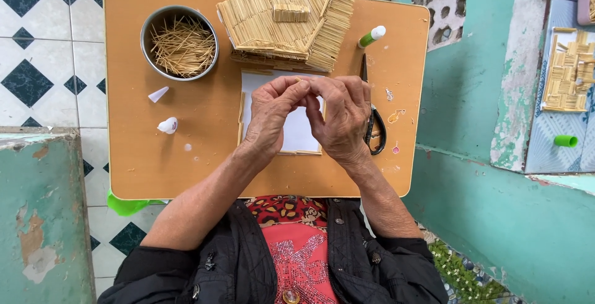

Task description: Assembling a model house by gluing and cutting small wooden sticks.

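My left hand (273, 115) and my right hand (343, 118) meet fingertip to fingertip above a white paper square (297, 132) framed with thin sticks. Together they pinch a small toothpick (302, 81), mostly hidden by my fingers. Just beyond my hands stands a model house roof (285, 19) built from rows of toothpicks. A metal bowl (149, 25) full of loose toothpicks sits at the table's far left.
Black scissors (374, 132) lie right of my hands, a green-capped glue bottle (371, 36) beyond them. Two white caps (167, 125) rest on the wooden table (186, 167). A toothpick panel (567, 74) and a green cap (565, 140) lie on the right ledge.
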